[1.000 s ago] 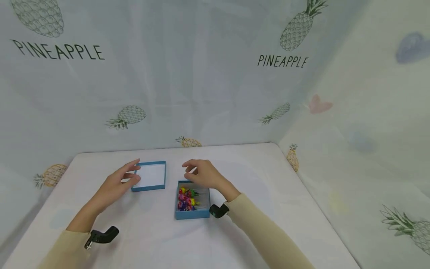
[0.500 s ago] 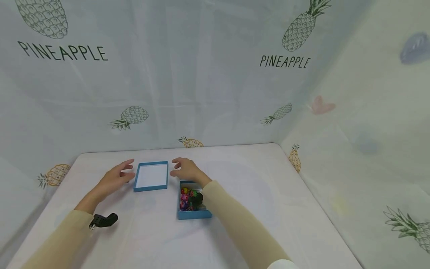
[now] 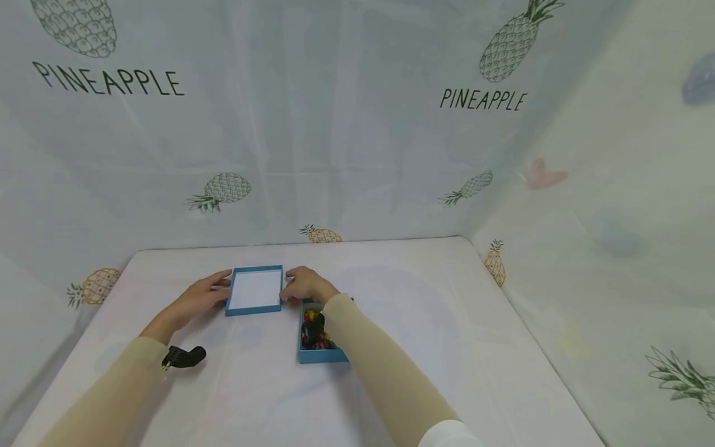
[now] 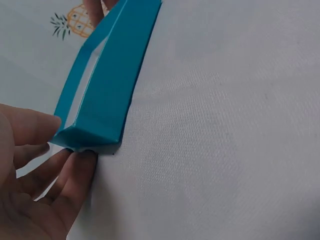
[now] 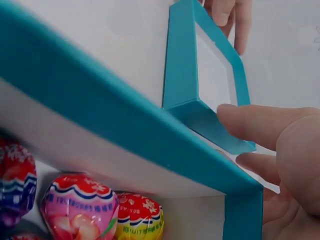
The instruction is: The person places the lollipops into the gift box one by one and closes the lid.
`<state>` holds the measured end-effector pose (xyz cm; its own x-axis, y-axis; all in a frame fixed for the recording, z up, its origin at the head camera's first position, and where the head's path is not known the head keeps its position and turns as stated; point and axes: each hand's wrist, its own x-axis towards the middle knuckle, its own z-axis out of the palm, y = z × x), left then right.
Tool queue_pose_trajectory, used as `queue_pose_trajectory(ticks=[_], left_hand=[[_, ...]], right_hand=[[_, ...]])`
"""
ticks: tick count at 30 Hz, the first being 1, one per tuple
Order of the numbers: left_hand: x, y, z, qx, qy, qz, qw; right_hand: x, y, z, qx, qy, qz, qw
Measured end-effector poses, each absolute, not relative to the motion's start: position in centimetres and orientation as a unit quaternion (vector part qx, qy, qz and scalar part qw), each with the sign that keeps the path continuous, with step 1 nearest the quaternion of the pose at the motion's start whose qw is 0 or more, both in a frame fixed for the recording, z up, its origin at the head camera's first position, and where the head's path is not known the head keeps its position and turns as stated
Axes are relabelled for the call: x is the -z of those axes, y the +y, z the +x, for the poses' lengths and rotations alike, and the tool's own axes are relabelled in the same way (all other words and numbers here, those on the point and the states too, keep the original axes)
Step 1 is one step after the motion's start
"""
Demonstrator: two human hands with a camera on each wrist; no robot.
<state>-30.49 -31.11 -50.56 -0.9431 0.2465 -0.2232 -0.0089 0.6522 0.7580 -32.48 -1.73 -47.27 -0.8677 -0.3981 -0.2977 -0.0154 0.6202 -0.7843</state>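
Note:
A shallow blue box lid [image 3: 254, 269] with a white inside lies open side up on the white table. At its left edge is my left hand [image 3: 198, 301], fingers fairly straight; in the left wrist view the thumb [image 4: 35, 127] meets the rim corner and fingertips lie by the lower edge. My right hand [image 3: 306, 284] is at the lid's right side, its thumb [image 5: 250, 120] overlapping a corner of the lid. In front of that hand stands a blue box [image 3: 322, 356] holding wrapped lollipops [image 5: 80, 207], partly hidden by the right sleeve and wrist camera.
The table [image 3: 413, 347] has a white cloth, and pineapple-printed curtains [image 3: 335, 124] rise behind and beside it. The right forearm [image 3: 380, 366] crosses over the box. A black camera [image 3: 184, 357] juts from the left wrist.
My right hand has moved left from above the lollipop box to the lid's right edge. My left hand has shifted slightly and now meets the lid's left edge. The view has shifted slightly.

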Motion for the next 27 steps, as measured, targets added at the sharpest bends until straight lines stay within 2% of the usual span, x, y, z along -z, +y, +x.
queue_pose_trajectory(ticks=[14,27], left_hand=[[50.1,-30.0,-30.3,-0.414,0.896,0.059,0.149],[47.9,-27.8,-30.0,-0.433,0.894,0.103,0.057]], right_hand=[[46.8,-1.8,-32.4,0.473,0.838,-0.111,0.247],[45.1,0.3,-32.4,0.543,0.808,-0.102,0.203]])
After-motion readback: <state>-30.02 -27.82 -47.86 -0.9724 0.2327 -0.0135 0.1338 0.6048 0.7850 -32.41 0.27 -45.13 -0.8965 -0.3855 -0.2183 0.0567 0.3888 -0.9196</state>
